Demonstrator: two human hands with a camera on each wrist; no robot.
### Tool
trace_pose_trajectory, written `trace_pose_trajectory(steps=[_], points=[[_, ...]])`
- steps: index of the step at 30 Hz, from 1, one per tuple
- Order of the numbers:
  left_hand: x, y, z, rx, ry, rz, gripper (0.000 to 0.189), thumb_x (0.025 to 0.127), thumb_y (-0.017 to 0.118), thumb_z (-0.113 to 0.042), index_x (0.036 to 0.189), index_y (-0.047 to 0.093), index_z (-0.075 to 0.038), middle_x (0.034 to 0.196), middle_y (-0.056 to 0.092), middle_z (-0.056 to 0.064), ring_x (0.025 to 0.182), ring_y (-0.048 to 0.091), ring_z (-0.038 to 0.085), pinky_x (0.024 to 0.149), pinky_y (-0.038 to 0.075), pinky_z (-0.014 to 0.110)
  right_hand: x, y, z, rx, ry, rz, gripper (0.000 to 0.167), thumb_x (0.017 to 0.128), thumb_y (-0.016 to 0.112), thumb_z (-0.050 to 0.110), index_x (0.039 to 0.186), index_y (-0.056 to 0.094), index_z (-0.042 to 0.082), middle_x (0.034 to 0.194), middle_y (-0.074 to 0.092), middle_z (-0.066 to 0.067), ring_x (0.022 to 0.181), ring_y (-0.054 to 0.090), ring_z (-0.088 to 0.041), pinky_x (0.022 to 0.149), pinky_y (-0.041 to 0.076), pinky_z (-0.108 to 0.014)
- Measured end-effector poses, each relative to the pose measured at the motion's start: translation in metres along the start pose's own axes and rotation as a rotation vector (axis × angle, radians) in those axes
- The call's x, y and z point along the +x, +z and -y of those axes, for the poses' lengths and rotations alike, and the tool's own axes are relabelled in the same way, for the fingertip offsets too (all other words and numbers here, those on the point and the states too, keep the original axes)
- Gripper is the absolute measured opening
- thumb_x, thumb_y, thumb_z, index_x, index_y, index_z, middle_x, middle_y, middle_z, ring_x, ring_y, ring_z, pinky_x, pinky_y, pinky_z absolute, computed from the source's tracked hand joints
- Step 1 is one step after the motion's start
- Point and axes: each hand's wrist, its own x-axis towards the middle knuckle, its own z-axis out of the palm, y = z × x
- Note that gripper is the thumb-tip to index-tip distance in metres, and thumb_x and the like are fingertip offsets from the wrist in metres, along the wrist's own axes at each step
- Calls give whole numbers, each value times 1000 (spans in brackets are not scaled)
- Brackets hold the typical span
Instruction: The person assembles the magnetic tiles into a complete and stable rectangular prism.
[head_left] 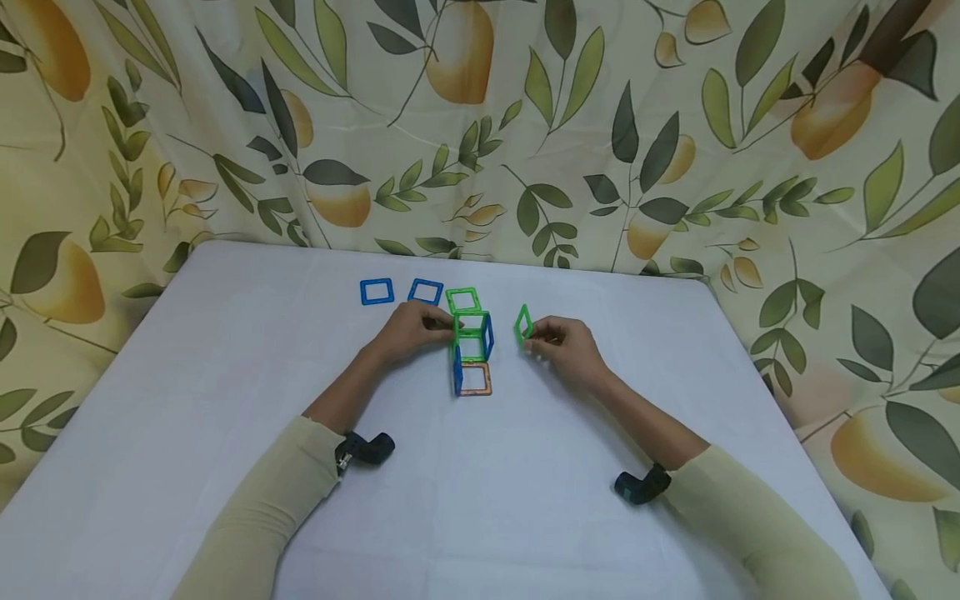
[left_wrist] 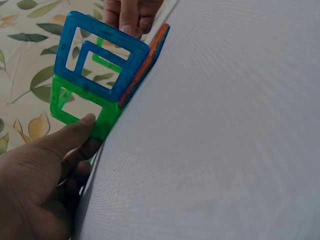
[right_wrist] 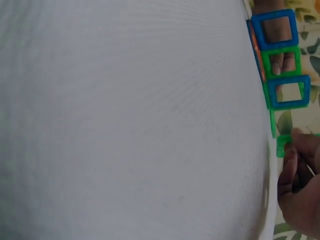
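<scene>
Square frame-like magnetic tiles are joined into a small structure in the middle of the table. Its green tiles [head_left: 471, 315] stand with a blue upright tile [head_left: 488, 335] on the right and another blue tile [head_left: 457, 372] at the front left. Flat at the front lies an orange tile [head_left: 476, 392]. My left hand [head_left: 408, 332] pinches the left green tile [left_wrist: 100, 122], thumb on its face, other fingers partly hidden behind. To the right of the structure, apart from it, my right hand [head_left: 568, 346] holds a single green tile [head_left: 517, 325] upright between thumb and fingers.
Two loose blue tiles, one at the far left [head_left: 377, 301] and one nearer [head_left: 429, 282], lie behind my left hand. Behind the structure a green tile [head_left: 450, 300] lies flat. A white cloth [head_left: 525, 500] covers the table; a leaf-patterned curtain [head_left: 525, 150] hangs at its back.
</scene>
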Motion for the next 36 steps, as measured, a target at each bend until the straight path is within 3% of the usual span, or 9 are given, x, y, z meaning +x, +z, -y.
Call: trace_pose_trajectory(steps=[13,25,36], points=[[0,0,0,17,-4,-6,22,95,81,-17,116,81,-13,104,74,1,93,61,22,84,50,35,-11,3,4,-13,-37,34,13,91,81,2,102,77,-1,97,76,-12,79,60,-22,62,47,-22],[0,1,0,10,-13,0,22,95,81,-17,117,81,-13,105,73,2,94,61,22,85,50,35,-22,5,11,-49,-56,57,13,88,84,2,100,78,1,89,74,-6,78,58,-20,65,47,-23],[0,1,1,8,-11,-10,23,95,81,-17,117,81,-12,105,73,2,94,61,22,84,50,35,-31,11,17,4,-56,101,16,88,84,2,103,78,-1,87,72,-8,76,58,-20,64,47,-22]])
